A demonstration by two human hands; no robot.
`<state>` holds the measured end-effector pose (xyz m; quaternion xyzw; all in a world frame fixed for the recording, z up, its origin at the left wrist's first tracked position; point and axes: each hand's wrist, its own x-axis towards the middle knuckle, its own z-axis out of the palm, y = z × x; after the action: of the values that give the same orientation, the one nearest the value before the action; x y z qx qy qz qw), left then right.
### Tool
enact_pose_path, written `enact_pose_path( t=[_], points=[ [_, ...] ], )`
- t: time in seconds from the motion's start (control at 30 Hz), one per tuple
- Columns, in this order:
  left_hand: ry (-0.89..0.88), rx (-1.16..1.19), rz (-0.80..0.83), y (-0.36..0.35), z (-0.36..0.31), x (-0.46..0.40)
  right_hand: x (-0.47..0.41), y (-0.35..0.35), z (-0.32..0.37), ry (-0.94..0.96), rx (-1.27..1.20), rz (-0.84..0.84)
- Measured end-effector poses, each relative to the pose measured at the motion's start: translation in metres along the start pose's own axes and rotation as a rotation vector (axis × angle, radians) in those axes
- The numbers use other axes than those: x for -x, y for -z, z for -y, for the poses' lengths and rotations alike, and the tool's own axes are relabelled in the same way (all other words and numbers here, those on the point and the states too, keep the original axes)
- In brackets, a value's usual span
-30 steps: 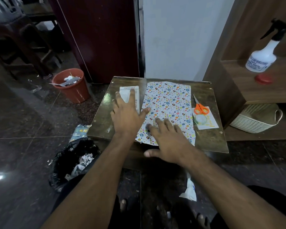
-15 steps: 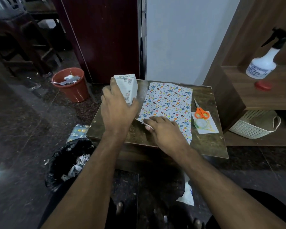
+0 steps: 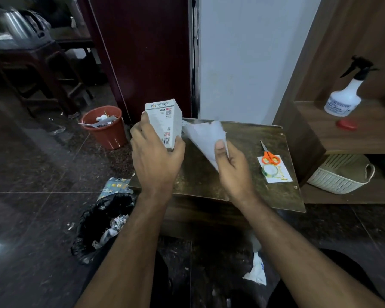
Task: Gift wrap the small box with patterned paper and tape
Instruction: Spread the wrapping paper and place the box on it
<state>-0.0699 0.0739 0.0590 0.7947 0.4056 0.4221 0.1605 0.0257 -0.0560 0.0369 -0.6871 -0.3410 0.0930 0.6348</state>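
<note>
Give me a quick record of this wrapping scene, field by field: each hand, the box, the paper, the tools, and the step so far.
left hand: grips the box, lifted above the table
right hand: pinches the paper, raised off the table
box: white, upright, unwrapped
paper: plain underside faces the camera
table: small, dark wood
scissors: orange handles, on a white card at the table's right side
tape: roll lying just in front of the scissors
step: wrapping not yet begun
</note>
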Motion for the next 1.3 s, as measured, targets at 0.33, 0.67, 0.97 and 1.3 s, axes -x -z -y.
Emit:
enact_pose_path(
  t=[0.33, 0.67, 0.97, 1.3],
  points=[
    [0.001, 0.11, -0.078, 0.043, -0.014, 0.039, 0.031, 0.034, 0.042, -0.589, -1.0, -0.054],
    [0.047, 0.203, 0.026, 0.04, -0.029, 0.045, 0.019, 0.038, 0.037, -0.671, -1.032, -0.174],
    [0.09, 0.116, 0.193, 0.018, -0.021, 0.038, -0.009, 0.031, -0.019, -0.78, -0.35, -0.185],
    [0.177, -0.099, 0.554, -0.014, -0.01, 0.041, -0.02, 0.038, -0.053, -0.529, 0.159, -0.092]
  ],
)
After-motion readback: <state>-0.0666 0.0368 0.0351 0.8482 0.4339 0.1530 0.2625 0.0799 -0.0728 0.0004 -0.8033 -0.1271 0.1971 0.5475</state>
